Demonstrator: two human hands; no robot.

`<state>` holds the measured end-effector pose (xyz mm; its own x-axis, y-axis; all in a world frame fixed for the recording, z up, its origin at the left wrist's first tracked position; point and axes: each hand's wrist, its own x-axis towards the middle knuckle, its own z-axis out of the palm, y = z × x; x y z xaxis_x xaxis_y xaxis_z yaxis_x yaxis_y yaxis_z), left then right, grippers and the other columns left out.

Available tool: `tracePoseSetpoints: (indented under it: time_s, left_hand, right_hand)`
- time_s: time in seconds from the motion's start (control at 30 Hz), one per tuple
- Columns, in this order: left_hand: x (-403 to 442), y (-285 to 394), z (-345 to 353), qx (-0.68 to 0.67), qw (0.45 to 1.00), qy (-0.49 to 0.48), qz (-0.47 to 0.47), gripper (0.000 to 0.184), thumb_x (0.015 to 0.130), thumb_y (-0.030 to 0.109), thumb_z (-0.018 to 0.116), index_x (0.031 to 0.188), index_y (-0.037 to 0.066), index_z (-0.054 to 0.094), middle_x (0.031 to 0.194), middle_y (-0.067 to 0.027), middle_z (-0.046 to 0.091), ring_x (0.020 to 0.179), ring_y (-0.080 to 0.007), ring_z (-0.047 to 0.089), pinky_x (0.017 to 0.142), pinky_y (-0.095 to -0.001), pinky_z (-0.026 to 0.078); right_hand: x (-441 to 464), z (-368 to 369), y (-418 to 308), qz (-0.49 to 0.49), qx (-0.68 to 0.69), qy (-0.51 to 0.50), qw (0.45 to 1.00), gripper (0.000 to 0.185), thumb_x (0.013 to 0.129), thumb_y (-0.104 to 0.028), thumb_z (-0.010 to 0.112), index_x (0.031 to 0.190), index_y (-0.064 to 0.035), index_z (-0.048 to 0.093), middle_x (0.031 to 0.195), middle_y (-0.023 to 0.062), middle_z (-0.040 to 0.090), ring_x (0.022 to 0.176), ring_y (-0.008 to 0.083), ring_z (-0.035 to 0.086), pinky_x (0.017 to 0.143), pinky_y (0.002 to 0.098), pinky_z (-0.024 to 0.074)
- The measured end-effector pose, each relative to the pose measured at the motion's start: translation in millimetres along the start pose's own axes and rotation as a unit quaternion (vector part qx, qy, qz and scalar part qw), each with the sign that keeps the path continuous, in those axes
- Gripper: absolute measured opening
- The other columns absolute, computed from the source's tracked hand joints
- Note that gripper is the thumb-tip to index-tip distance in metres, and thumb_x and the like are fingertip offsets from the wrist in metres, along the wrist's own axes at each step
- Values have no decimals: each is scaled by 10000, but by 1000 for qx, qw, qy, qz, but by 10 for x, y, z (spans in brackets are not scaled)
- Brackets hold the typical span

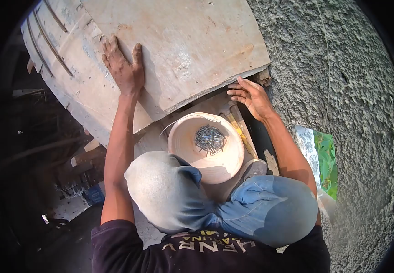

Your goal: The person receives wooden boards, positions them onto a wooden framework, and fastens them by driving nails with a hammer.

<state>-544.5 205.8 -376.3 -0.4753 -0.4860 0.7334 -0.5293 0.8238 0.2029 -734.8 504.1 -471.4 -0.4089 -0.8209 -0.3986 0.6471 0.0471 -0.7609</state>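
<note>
My left hand (123, 68) lies flat with fingers spread on a large, worn plywood board (183, 50). At the board's near right edge, by a rough concrete wall, my right hand (251, 95) has its fingers loosely stretched out. Its fingertips are at the edge, and I cannot tell how firmly they touch it. Neither hand shows anything held. Just below the board, in front of my knees, stands a pale round bowl (181, 139) with a thin wire handle. A heap of nails (209, 139) lies inside it.
The rough concrete wall (342, 77) rises along the right. Beside the bowl is a yellow-marked, stick-like piece (240, 129). Several thin rods (51, 38) lie on the board's far left. A dark drop with wood scraps (85, 157) opens at the left. Green shows through a wall gap (325, 159).
</note>
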Motion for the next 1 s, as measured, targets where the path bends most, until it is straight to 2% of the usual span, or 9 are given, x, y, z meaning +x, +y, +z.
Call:
tracePoseSetpoints:
  time_s: [0.1, 0.37, 0.43, 0.5, 0.57, 0.63, 0.7, 0.77, 1.0]
  left_hand:
    - [-15, -34, 21, -25, 1000, 11, -5, 715, 957, 444, 599, 1492, 26, 374, 1532, -266, 357, 1470, -383, 266, 1213, -487, 142]
    - [-34, -80, 40, -26, 999, 27, 3, 711, 956, 429, 605, 1486, 12, 378, 1541, -268, 342, 1465, -399, 271, 1210, -499, 156]
    - [-33, 8, -42, -40, 998, 46, -2, 680, 959, 416, 603, 1483, 37, 393, 1529, -265, 361, 1459, -393, 285, 1208, -498, 163]
    - [30, 25, -120, 18, 998, -57, -29, 739, 970, 352, 538, 1519, -55, 256, 1563, -308, 246, 1478, -426, 199, 1224, -486, 115]
    - [53, -12, -134, 33, 998, -49, -17, 746, 966, 366, 572, 1504, -62, 282, 1546, -329, 259, 1463, -449, 217, 1212, -505, 136]
    - [46, -27, -114, 31, 998, -51, -10, 737, 967, 371, 568, 1500, -58, 293, 1538, -331, 270, 1459, -445, 230, 1207, -514, 144]
    - [55, -45, -108, 31, 998, -43, -14, 733, 966, 375, 572, 1501, -47, 301, 1536, -322, 281, 1457, -442, 238, 1204, -519, 151]
    - [44, -55, -98, 8, 999, -32, -19, 725, 962, 367, 578, 1506, -27, 305, 1540, -310, 285, 1457, -433, 244, 1206, -513, 151]
    - [31, -74, -95, -8, 999, -32, -25, 699, 957, 343, 584, 1504, -7, 326, 1534, -297, 307, 1455, -417, 261, 1207, -507, 157]
  right_hand:
    - [91, 15, 39, -5, -18, 23, 1000, 448, 992, -393, 616, 1127, 32, 578, 1040, 147, 644, 936, 205, 668, 794, 324, 531]
    - [-22, -5, 30, 35, -95, 52, 993, 488, 979, -419, 628, 1143, 40, 599, 1013, 130, 666, 878, 179, 674, 778, 297, 530]
    - [-110, -55, 92, 64, -168, 58, 982, 473, 964, -403, 656, 1134, 38, 630, 990, 106, 681, 841, 154, 675, 740, 268, 529]
    - [-141, -210, 291, 89, -262, 50, 960, 381, 965, -355, 662, 1065, 12, 677, 927, 75, 701, 799, 134, 674, 714, 251, 523]
    - [-226, -344, 512, 96, -423, 22, 901, 302, 948, -288, 676, 1005, 8, 706, 850, 60, 707, 769, 132, 676, 695, 256, 514]
    - [-352, -476, 779, 38, -512, -28, 857, 303, 907, -268, 705, 983, 25, 709, 807, 94, 714, 779, 166, 687, 709, 295, 513]
    - [-471, -470, 963, -4, -610, -51, 791, 342, 869, -257, 696, 1037, 40, 676, 938, 260, 692, 922, 432, 678, 800, 456, 521]
    - [-536, -463, 1062, -66, -643, -70, 760, 352, 871, -242, 670, 1081, 37, 621, 1020, 296, 656, 984, 493, 623, 818, 517, 506]
    - [-513, -475, 1085, -12, -683, -44, 729, 320, 887, -213, 640, 1047, 41, 528, 1020, 308, 637, 974, 489, 632, 804, 546, 497]
